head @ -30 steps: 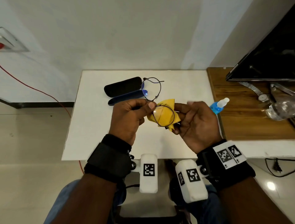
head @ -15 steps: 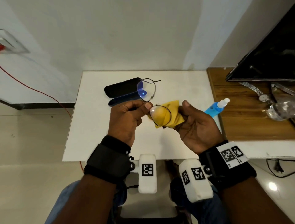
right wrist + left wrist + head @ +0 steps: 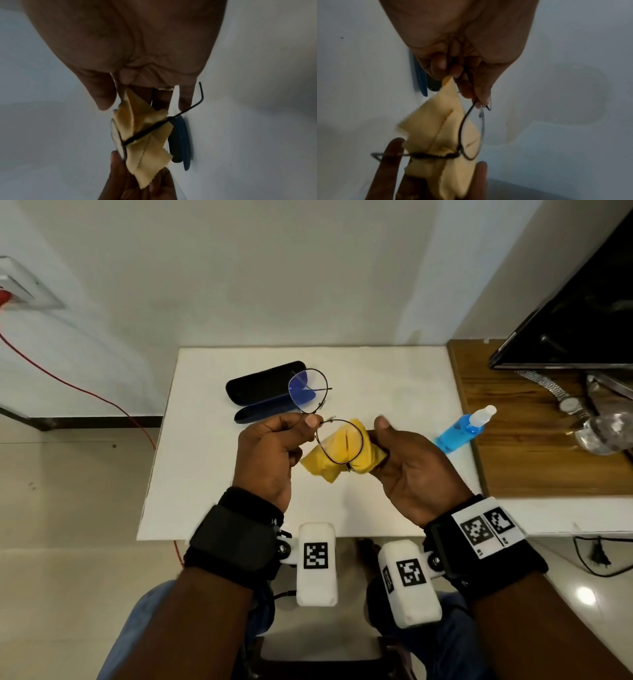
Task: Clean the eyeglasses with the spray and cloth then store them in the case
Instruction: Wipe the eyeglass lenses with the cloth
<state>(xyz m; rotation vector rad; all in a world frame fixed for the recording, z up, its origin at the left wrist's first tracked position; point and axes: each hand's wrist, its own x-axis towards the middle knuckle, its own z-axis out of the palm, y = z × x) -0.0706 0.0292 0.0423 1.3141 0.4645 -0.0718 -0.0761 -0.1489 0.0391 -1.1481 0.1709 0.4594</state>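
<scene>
Thin dark-rimmed eyeglasses (image 3: 310, 392) are held above the white table (image 3: 205, 474). My left hand (image 3: 305, 422) pinches the frame at the bridge, which the left wrist view shows at the eyeglasses (image 3: 471, 134). The near lens lies against a folded yellow cloth (image 3: 342, 451). My right hand (image 3: 380, 440) holds that cloth from behind, thumb up at its right edge. In the right wrist view the cloth (image 3: 145, 135) sits between thumb and fingers, with a temple arm across it. An open dark case (image 3: 267, 395) with blue lining lies behind. The blue spray bottle (image 3: 460, 431) lies at the right edge.
A wooden desk (image 3: 531, 467) adjoins the table on the right, with a dark monitor (image 3: 582, 320), a wristwatch (image 3: 565, 402) and a clear bottle (image 3: 606, 433). A red cable (image 3: 85, 392) runs along the floor at the left. The wall is close behind.
The glasses have turned, the far lens swinging left over the case. My right thumb has slid off the near lens to the cloth's right edge. Both hands stay above the table's middle.
</scene>
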